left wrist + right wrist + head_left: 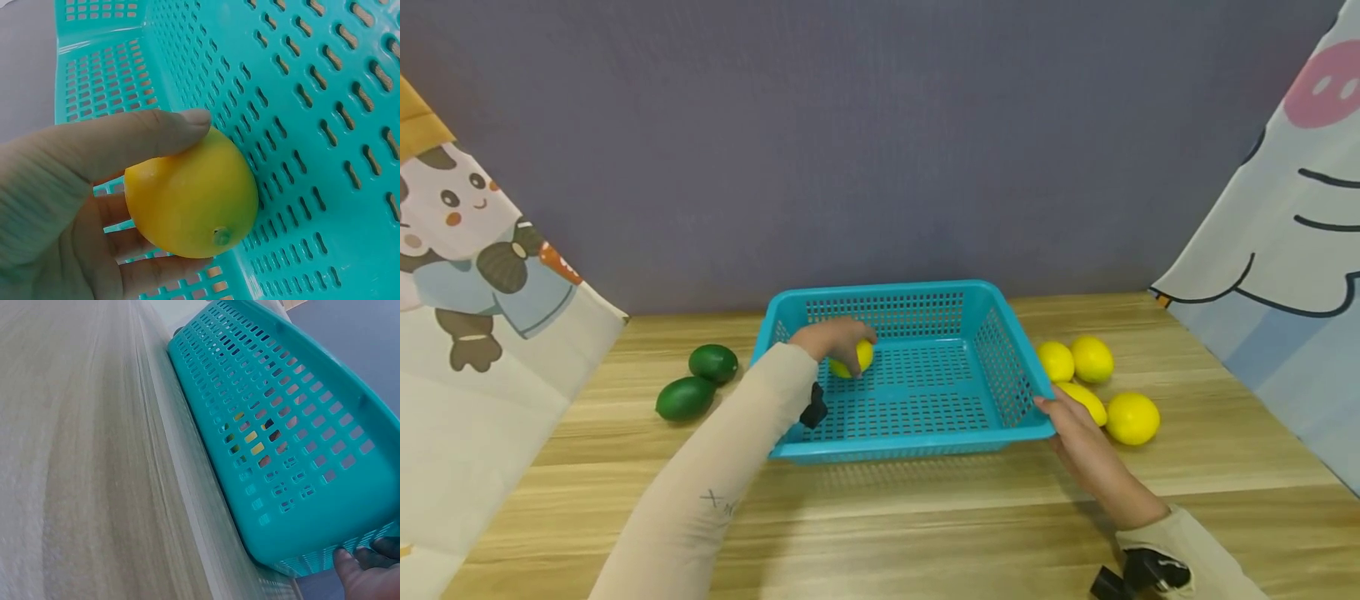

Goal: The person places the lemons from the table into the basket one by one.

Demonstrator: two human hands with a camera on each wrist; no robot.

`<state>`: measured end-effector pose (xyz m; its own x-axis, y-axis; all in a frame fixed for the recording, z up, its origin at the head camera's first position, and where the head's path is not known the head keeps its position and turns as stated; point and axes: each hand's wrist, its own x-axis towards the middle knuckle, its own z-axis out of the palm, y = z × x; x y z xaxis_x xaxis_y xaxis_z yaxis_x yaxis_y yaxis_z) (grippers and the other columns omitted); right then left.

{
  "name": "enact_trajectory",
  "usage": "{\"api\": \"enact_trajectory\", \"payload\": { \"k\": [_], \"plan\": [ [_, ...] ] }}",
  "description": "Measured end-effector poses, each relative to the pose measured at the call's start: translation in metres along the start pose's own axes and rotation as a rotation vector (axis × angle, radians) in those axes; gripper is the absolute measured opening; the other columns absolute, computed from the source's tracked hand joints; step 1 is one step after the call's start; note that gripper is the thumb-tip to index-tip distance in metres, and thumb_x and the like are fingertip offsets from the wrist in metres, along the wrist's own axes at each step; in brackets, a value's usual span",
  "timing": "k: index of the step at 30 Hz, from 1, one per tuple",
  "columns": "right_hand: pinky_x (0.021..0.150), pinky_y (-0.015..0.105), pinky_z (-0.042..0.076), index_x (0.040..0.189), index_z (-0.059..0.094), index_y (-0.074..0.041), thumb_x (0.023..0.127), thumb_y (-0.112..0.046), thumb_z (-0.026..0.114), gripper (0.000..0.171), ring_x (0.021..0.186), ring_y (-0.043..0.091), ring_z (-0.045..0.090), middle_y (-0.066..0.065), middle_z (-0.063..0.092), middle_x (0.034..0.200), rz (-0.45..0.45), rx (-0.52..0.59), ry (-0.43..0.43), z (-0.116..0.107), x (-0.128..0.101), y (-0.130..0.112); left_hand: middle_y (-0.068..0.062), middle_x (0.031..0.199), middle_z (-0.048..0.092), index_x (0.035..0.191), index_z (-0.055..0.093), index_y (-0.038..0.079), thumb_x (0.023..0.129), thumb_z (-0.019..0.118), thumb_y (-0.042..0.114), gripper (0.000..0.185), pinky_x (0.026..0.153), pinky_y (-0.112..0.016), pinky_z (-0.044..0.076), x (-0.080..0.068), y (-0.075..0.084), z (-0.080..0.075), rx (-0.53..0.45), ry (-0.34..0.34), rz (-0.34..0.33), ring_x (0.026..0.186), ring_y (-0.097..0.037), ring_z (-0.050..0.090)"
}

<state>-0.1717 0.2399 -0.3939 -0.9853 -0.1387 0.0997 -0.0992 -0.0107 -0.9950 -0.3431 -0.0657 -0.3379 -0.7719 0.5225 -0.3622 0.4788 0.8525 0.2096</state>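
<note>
A turquoise plastic basket with slotted walls and floor stands on the wooden table. Inside it, toward the left, my left hand grips a yellow lemon. The left wrist view shows the thumb across the top of the lemon and the other fingers behind and under it, close to the basket's floor. At the front right corner, my right hand holds the basket's rim, thumb at the edge. In the right wrist view only some fingers show, against the basket's side wall.
Several yellow lemons lie close together right of the basket, next to the right hand. To its left are two dark green oval fruits. A grey upright panel rises behind the table, with printed cloths on both sides.
</note>
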Motion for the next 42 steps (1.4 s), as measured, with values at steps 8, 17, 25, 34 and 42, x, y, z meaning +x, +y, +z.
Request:
{"api": "enact_trajectory", "payload": {
  "k": [8, 17, 25, 34, 42],
  "plan": [
    [0.085, 0.014, 0.048, 0.142, 0.019, 0.015, 0.101, -0.015, 0.035, 0.054, 0.104, 0.000, 0.053, -0.016, 0.056, 0.116, -0.008, -0.014, -0.004, 0.000, 0.000, 0.000, -0.010, 0.145, 0.040, 0.140, 0.045, 0.014, 0.078, 0.076, 0.017, 0.070, 0.103, -0.046, 0.040, -0.003, -0.001, -0.003, -0.038, -0.001, 0.003, 0.130, -0.030, 0.039],
    [0.089, 0.012, 0.044, 0.146, 0.013, 0.009, 0.102, -0.020, 0.032, 0.056, 0.110, -0.005, 0.048, 0.029, 0.024, 0.146, 0.022, -0.045, -0.038, 0.001, 0.000, -0.003, -0.013, 0.141, 0.045, 0.141, 0.043, 0.011, 0.082, 0.073, 0.019, 0.066, 0.103, -0.044, 0.041, -0.007, -0.004, -0.011, -0.077, -0.002, 0.046, 0.129, -0.029, 0.042],
    [0.088, 0.013, 0.045, 0.145, 0.017, 0.011, 0.101, -0.019, 0.033, 0.056, 0.107, -0.004, 0.049, 0.027, 0.031, 0.142, 0.037, -0.047, -0.011, 0.003, 0.000, -0.004, -0.013, 0.140, 0.046, 0.142, 0.043, 0.014, 0.084, 0.071, 0.021, 0.065, 0.102, -0.046, 0.041, -0.019, -0.004, -0.022, -0.139, -0.001, 0.051, 0.128, -0.030, 0.042],
    [0.088, 0.013, 0.046, 0.144, 0.019, 0.011, 0.101, -0.017, 0.034, 0.054, 0.107, -0.001, 0.050, 0.013, 0.043, 0.136, 0.031, -0.038, 0.002, 0.001, 0.001, -0.005, -0.016, 0.139, 0.046, 0.141, 0.043, 0.013, 0.086, 0.069, 0.022, 0.061, 0.101, -0.047, 0.042, -0.028, -0.009, -0.036, -0.143, 0.030, 0.110, 0.126, -0.034, 0.044],
    [0.089, 0.011, 0.043, 0.146, 0.011, 0.009, 0.101, -0.020, 0.032, 0.058, 0.109, -0.007, 0.046, 0.032, 0.016, 0.148, 0.062, -0.027, -0.019, 0.002, 0.000, -0.006, -0.016, 0.137, 0.049, 0.139, 0.045, 0.011, 0.086, 0.069, 0.022, 0.060, 0.096, -0.044, 0.046, -0.040, -0.013, -0.040, -0.173, 0.094, 0.147, 0.123, -0.034, 0.048]
  ]
}}
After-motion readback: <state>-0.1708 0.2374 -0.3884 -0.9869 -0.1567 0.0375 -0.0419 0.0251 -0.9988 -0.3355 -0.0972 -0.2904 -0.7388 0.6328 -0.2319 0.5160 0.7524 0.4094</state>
